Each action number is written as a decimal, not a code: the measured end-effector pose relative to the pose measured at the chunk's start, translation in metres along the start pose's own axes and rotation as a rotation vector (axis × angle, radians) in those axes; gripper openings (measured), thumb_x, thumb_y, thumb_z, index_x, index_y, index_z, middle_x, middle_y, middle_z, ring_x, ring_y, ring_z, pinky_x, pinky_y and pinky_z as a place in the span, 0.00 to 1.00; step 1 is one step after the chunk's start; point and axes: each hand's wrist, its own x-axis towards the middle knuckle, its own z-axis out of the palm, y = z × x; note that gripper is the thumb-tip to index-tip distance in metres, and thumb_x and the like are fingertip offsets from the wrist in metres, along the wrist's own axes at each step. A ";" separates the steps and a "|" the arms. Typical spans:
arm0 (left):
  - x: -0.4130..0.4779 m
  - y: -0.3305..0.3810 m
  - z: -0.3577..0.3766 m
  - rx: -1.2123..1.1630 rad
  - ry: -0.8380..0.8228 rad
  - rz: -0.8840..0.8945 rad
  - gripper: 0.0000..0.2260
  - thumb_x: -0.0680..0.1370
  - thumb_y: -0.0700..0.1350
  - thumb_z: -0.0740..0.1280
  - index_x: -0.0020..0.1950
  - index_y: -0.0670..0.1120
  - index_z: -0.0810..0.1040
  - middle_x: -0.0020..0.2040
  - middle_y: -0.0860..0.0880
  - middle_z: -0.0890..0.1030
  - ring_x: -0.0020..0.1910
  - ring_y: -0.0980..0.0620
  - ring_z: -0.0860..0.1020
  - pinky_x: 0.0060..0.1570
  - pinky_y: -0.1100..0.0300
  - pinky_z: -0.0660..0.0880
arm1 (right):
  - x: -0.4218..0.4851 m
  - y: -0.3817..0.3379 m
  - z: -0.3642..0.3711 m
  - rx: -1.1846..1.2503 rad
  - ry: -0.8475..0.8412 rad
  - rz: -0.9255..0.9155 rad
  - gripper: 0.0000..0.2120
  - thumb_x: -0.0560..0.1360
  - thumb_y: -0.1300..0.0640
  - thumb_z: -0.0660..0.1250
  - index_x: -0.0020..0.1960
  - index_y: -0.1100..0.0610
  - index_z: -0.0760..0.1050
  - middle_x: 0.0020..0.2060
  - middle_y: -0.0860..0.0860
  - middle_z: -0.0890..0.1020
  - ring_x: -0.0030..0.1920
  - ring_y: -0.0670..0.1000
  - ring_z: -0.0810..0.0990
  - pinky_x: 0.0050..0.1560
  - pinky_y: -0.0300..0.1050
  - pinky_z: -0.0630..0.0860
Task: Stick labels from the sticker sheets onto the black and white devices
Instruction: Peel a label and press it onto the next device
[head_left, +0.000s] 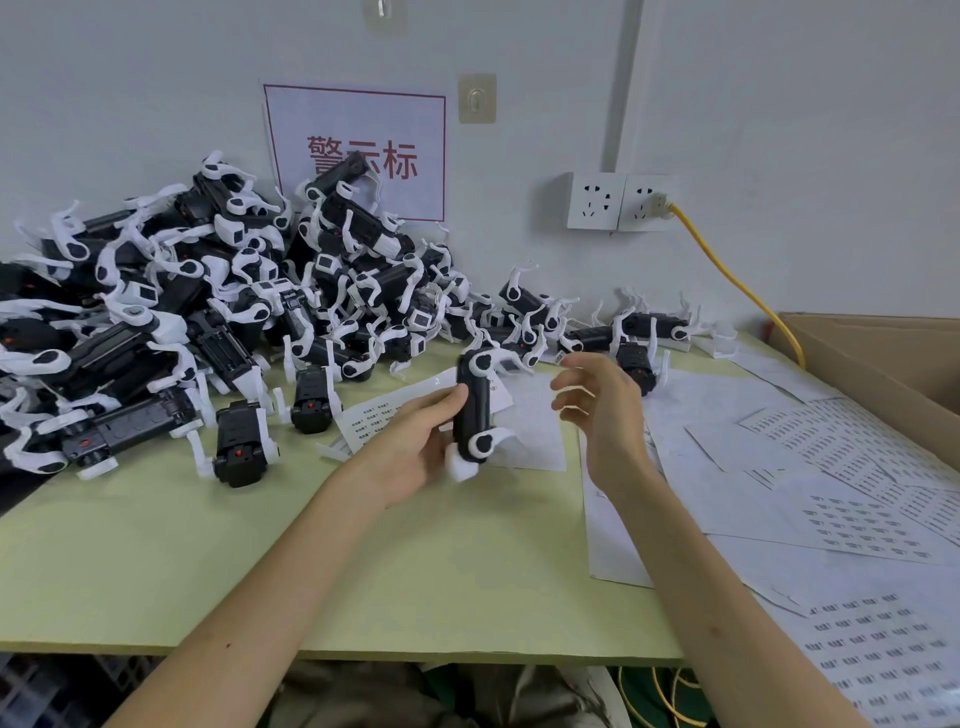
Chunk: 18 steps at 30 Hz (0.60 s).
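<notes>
Two bare forearms (249, 597) stretched in from the bottom edge over the pale green bench (156, 561). In the lower right corner lay a sticker sheet (878, 660) with rows of small printed labels.

The left hand (410, 452) held a device (474, 410) upright above the bench. Its thumb lay along the near left side and its fingers curled behind the lower part. The device had a black body with white arms at top and bottom. The right hand (597, 410) hung just right of the device without touching it, its fingers loosely spread and a little blurred. Whether a label sat on a fingertip could not be told.

Behind the device lay a second sheet (374, 415) with a few labels showing. More sheets (857, 467) overlapped along the right side of the bench, some densely printed, others blank.

A pile (208, 291) of like devices filled the left rear of the bench against the wall, thinning to scattered singles (639, 332) toward the right. A cardboard box (883, 353) stood at the right edge. A yellow cable (730, 275) ran from the wall sockets (621, 202) down behind the box. A sign (358, 150) with a red border and red characters hung on the wall behind the pile.
</notes>
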 end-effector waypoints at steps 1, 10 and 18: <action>0.001 -0.001 0.000 -0.021 0.000 0.027 0.17 0.82 0.48 0.65 0.66 0.40 0.79 0.58 0.43 0.85 0.50 0.46 0.83 0.51 0.54 0.80 | -0.001 0.000 0.001 0.002 -0.027 0.018 0.06 0.77 0.62 0.64 0.44 0.58 0.80 0.32 0.52 0.80 0.29 0.50 0.76 0.35 0.42 0.70; 0.004 -0.003 -0.001 0.037 0.050 0.185 0.12 0.81 0.40 0.66 0.64 0.42 0.80 0.58 0.42 0.84 0.54 0.43 0.82 0.52 0.55 0.80 | -0.011 0.007 0.013 -0.321 -0.376 -0.107 0.08 0.79 0.62 0.69 0.42 0.54 0.81 0.41 0.47 0.83 0.44 0.50 0.82 0.39 0.31 0.72; 0.003 -0.005 0.000 0.073 0.033 0.208 0.23 0.74 0.45 0.72 0.68 0.39 0.77 0.61 0.40 0.83 0.59 0.40 0.83 0.59 0.49 0.79 | -0.016 0.008 0.016 -0.423 -0.389 -0.185 0.07 0.80 0.62 0.68 0.44 0.57 0.79 0.43 0.52 0.82 0.40 0.49 0.81 0.42 0.33 0.74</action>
